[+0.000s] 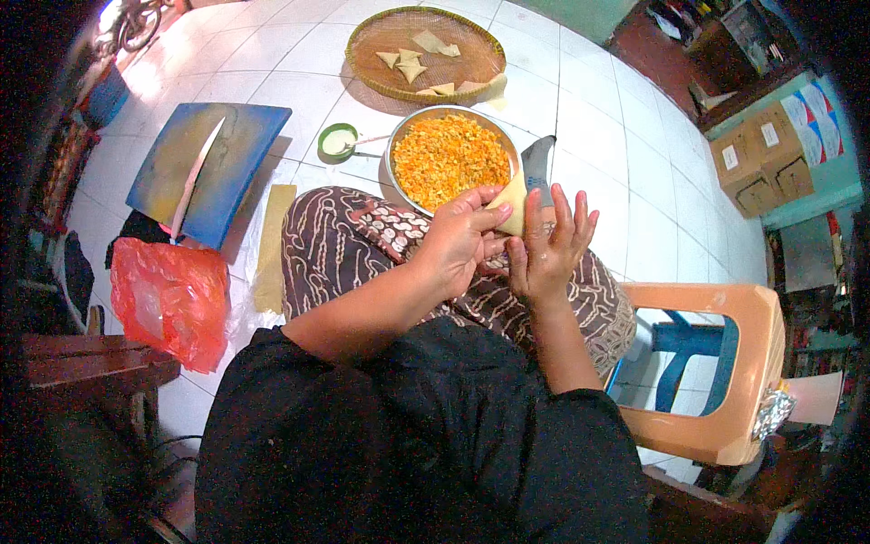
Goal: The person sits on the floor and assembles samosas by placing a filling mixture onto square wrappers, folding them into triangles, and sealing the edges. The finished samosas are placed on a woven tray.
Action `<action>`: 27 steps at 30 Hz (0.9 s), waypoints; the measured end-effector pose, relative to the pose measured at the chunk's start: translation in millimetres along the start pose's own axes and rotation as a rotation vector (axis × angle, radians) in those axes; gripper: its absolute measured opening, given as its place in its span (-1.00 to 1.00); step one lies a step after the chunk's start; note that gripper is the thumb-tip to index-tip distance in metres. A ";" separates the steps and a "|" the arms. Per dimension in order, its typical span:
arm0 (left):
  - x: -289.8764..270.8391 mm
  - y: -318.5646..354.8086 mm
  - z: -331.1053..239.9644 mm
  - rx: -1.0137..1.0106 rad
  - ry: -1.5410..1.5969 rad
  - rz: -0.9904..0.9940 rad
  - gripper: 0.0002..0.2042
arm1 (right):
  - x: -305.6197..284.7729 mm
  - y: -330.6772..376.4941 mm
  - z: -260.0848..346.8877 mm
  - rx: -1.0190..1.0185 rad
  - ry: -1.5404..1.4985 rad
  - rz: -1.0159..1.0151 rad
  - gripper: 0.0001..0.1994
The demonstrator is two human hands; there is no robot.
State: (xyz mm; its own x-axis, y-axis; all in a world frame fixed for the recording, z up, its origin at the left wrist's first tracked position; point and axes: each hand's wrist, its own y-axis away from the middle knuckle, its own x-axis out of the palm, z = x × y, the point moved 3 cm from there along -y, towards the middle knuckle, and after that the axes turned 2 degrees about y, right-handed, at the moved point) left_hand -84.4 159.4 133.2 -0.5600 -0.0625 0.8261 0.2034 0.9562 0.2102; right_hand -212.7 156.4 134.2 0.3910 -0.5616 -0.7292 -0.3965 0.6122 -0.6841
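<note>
My left hand (458, 238) pinches a pale yellow pastry wrapper (514, 201), folded into a cone or triangle, between thumb and fingers. Beside it my right hand (553, 249) is raised with its fingers spread, close to the wrapper's right side. Just beyond the hands a metal bowl (391, 170) holds an orange-yellow chopped filling (450, 156). Farther off, a round woven tray (352, 65) carries several folded pastry triangles (410, 69). A small green dish (337, 142) of white paste, with a utensil across it, stands left of the bowl.
At left a blue-edged cutting board (254, 150) bears a long knife (198, 172), near a red plastic bag (172, 304). A strip of yellowish sheets (269, 263) lies by my left knee. An orange stool (761, 363) stands right; cardboard boxes (761, 163) sit farther right.
</note>
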 end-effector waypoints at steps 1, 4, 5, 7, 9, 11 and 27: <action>-7.1 -5.1 2.4 -0.007 0.022 0.011 -0.76 | 2.9 1.3 0.5 -0.017 0.023 -0.001 -0.53; -20.3 -15.2 5.4 -0.030 0.109 0.015 -0.75 | 4.5 2.0 9.3 -0.047 0.066 0.027 -0.54; -22.2 -17.3 3.9 -0.038 0.139 0.014 -0.75 | 2.5 1.1 10.7 -0.070 0.043 0.032 -0.54; -23.6 -16.0 -1.2 -0.009 0.139 0.016 -0.73 | 1.9 0.0 13.0 -0.108 -0.006 0.039 -0.54; -24.5 -14.6 -7.8 0.018 0.092 -0.025 -0.72 | -0.4 -2.5 8.0 -0.064 -0.105 -0.008 -0.55; -31.9 -19.9 -7.6 -0.004 0.092 -0.026 -0.72 | -1.2 -4.3 2.4 0.039 -0.172 -0.037 -0.55; -101.3 -79.6 -16.9 -0.228 -0.680 -0.182 -0.66 | -7.5 19.2 -3.0 -0.093 -0.198 0.334 -0.60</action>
State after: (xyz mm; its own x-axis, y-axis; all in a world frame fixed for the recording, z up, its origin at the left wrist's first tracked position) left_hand -30.3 84.8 41.6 -0.9595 0.0474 0.2775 0.1805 0.8601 0.4771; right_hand -225.7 170.7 126.4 0.3768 -0.2166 -0.9006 -0.5987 0.6849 -0.4152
